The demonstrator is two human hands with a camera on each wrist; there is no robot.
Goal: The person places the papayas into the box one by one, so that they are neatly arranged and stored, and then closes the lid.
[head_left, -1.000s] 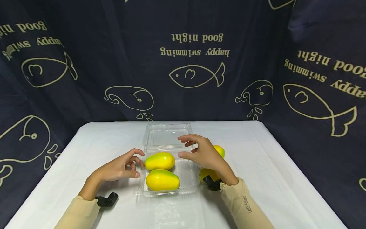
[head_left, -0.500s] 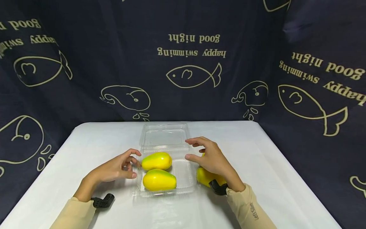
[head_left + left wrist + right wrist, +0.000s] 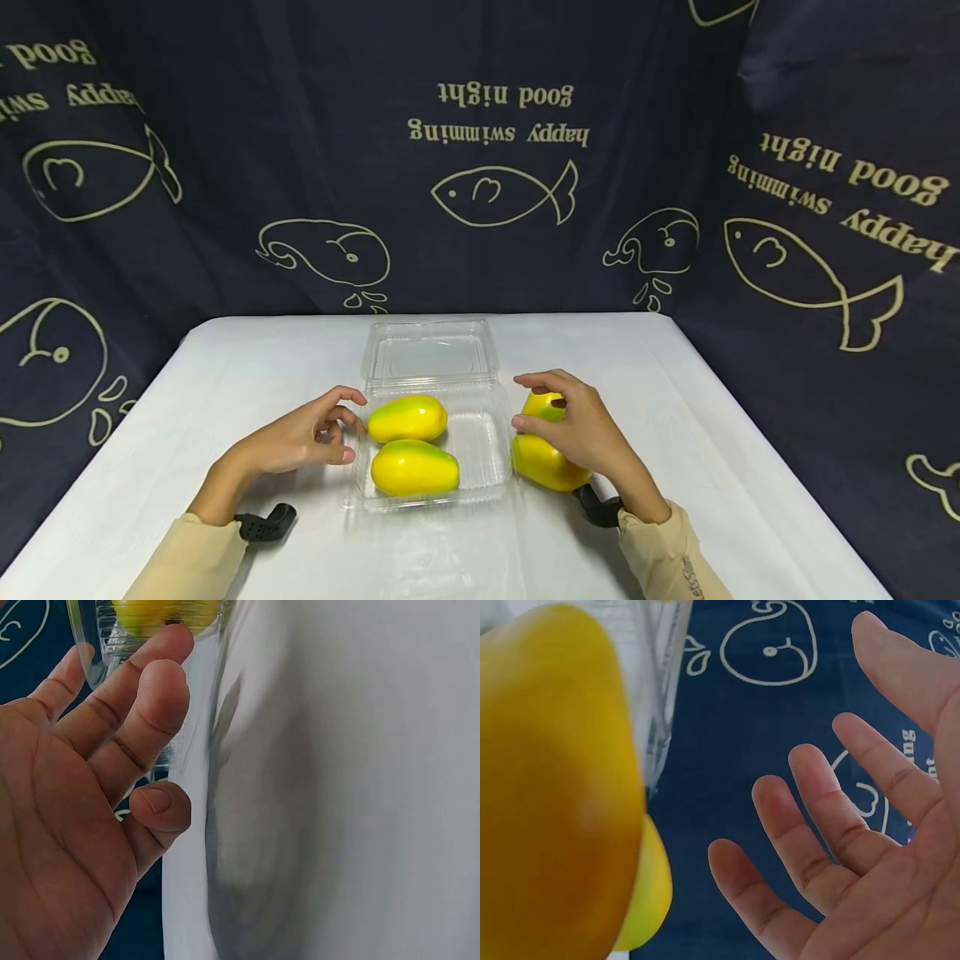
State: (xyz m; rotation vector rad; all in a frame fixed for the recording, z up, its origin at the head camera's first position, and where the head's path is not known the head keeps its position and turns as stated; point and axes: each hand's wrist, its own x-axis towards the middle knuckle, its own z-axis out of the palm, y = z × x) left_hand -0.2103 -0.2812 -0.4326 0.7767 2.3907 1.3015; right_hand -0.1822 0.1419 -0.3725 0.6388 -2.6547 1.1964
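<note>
A clear plastic clamshell box [image 3: 480,446] lies with its lid [image 3: 430,350] folded back. Two yellow-green papayas sit in its left part, a rear papaya [image 3: 407,418] and a front papaya [image 3: 415,468]. My left hand [image 3: 300,433] is at the box's left edge, fingers loosely bent and nothing in them; in the left wrist view its fingertips overlap the box wall [image 3: 142,634]. My right hand [image 3: 581,421], fingers spread and empty, hovers over two more papayas right of the box: a front one [image 3: 543,462] and a rear one [image 3: 542,406], partly hidden by the hand.
A white cloth covers the table [image 3: 675,517]. Dark blue curtains [image 3: 480,258] printed with fish and whales stand behind and at both sides. Black wrist cameras are worn on both wrists, below beige sleeves [image 3: 187,558].
My right hand has moved right, from above the box to over the two papayas beside it. The left hand stays by the box. The head view has shifted slightly.
</note>
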